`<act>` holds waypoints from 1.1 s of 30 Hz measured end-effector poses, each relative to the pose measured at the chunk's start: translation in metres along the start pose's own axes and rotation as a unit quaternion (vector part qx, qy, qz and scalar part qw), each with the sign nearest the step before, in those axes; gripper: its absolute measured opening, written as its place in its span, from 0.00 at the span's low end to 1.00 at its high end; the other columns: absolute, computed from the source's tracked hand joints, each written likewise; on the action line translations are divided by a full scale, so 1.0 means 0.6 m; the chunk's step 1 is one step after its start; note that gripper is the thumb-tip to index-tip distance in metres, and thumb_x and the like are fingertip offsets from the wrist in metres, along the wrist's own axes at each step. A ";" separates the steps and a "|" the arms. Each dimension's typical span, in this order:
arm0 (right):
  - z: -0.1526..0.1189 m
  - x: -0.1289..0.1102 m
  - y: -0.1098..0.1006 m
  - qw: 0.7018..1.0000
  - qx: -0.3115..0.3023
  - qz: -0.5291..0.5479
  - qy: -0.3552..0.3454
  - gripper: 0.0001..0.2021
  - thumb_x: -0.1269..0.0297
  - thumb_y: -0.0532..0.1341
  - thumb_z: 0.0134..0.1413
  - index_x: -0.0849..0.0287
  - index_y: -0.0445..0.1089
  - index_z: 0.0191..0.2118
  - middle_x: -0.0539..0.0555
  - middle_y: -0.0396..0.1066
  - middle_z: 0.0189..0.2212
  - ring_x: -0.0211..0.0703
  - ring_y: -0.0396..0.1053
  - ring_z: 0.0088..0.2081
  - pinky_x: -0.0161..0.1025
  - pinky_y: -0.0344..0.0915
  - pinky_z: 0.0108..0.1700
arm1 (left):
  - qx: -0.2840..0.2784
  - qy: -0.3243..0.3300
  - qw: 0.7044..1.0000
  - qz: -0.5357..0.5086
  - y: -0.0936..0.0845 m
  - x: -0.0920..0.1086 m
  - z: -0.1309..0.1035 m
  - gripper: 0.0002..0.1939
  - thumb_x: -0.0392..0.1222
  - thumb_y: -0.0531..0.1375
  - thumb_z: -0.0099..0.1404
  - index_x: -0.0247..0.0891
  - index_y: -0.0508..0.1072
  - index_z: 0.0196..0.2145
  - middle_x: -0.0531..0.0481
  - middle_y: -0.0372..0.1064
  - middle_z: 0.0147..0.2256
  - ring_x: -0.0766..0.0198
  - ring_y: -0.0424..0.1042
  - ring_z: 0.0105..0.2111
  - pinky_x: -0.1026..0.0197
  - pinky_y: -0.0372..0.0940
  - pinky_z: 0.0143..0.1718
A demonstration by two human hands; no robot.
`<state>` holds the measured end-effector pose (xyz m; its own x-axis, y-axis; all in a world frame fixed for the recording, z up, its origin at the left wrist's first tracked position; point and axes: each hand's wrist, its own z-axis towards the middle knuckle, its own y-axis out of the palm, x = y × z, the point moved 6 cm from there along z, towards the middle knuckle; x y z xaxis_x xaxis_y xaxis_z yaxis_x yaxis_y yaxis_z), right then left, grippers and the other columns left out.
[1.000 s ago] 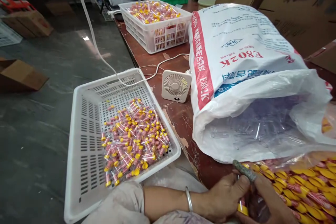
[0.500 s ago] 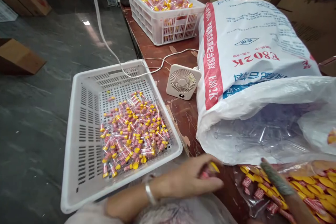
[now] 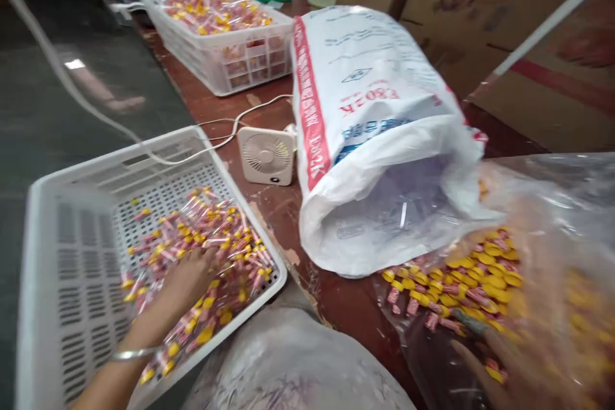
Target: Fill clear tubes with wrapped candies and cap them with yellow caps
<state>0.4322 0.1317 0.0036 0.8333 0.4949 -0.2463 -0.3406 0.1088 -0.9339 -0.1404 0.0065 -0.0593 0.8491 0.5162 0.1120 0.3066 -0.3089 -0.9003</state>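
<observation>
left fingers [image 3: 195, 262] spread loosely over capped tubes [image 3: 237, 234], right fingers [image 3: 496, 344] parted beside yellow caps [image 3: 494, 282].

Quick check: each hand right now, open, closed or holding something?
Left hand: over tubes in the basket; grip cannot be told.
Right hand: open, fingers parted by yellow caps.

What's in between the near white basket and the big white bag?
In the head view, a little fan stands there on the table, with a white cord running behind it.
</observation>
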 end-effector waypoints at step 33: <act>0.069 -0.123 0.074 0.984 -0.038 -0.051 0.167 0.07 0.70 0.64 0.60 0.57 0.70 0.44 0.57 0.70 0.43 0.47 0.74 0.40 0.39 0.71 0.39 | -0.273 0.330 0.804 -0.413 -0.005 0.515 -0.096 0.18 0.52 0.62 0.63 0.39 0.74 0.46 0.43 0.78 0.46 0.52 0.76 0.47 0.54 0.68 0.51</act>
<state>0.3377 0.1357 -0.0092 0.9624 0.1732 -0.2094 -0.2243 0.0716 -0.9719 0.1456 0.1211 0.0022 0.2460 0.2459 0.9376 0.8735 -0.4755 -0.1044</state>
